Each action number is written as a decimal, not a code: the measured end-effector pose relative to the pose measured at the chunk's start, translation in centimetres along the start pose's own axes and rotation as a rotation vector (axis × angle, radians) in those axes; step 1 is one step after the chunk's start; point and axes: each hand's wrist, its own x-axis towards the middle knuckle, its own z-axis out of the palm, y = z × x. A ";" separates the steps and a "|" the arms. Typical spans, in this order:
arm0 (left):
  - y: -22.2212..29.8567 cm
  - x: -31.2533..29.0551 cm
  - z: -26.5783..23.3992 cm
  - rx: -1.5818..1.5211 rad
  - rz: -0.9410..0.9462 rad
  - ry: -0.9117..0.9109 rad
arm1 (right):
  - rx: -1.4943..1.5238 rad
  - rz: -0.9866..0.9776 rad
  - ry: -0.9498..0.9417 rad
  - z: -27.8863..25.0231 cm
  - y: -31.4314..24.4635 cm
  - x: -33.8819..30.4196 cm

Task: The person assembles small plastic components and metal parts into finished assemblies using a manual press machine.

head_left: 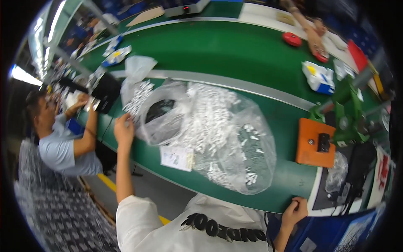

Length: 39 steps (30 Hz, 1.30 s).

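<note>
My left hand is raised at the left, beside a small clear bag of white plastic pieces. Its fingers are bent together, and whatever they may hold is too small to make out. At the table's front edge on the right, my right hand rests with curled fingers and nothing visible in it. Between the hands lies a large clear plastic bag, spread out, with a heap of small white pieces in it. Its gathered mouth shows a dark inside. A white paper label lies against its near side.
A green press and an orange block stand at the right. Beyond a metal rail runs a green belt with white-and-blue packets. A co-worker sits at the left; another person's arm reaches in at the far right.
</note>
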 end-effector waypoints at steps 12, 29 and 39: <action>20.9 1.4 -3.7 -0.507 0.777 -0.041 | 0.034 -0.036 0.071 0.3 -0.5 0.2; 33.6 -4.6 2.1 -0.723 1.220 -0.705 | 0.065 -0.013 0.151 0.2 -0.5 0.3; 31.4 -4.8 0.4 -0.827 0.902 -0.562 | 0.072 -0.033 0.164 0.5 -0.7 0.4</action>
